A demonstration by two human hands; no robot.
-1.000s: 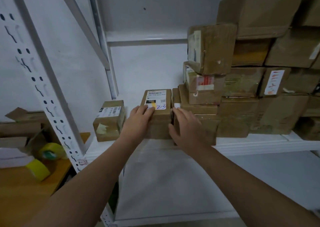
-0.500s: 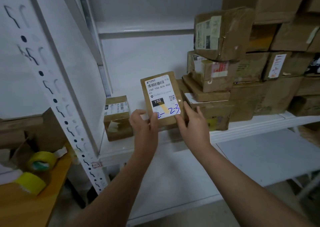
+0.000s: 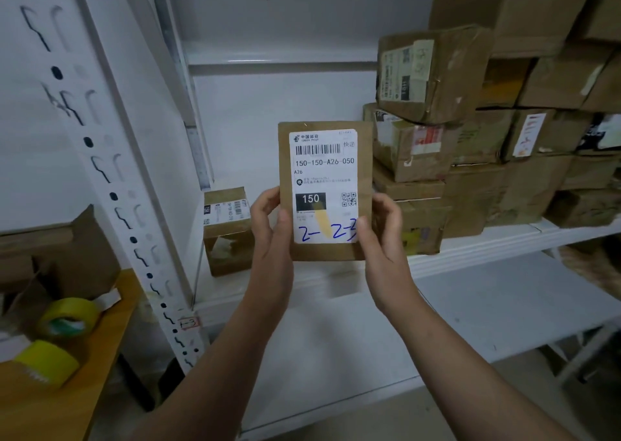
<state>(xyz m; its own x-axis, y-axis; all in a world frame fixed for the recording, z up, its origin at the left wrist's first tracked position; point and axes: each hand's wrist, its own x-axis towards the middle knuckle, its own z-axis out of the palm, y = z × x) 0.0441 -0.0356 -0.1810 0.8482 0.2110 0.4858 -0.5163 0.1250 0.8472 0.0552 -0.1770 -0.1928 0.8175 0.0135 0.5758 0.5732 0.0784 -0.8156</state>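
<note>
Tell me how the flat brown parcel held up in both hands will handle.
Probably light: the parcel stands upright with only the left hand and right hand pinching its lower edges. Likely stiff, since its unsupported top shows no bend. The matte cardboard should not slip easily.

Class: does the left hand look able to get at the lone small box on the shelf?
Likely yes, once freed: the left hand grips the labelled parcel, but nothing blocks the small box.
</note>
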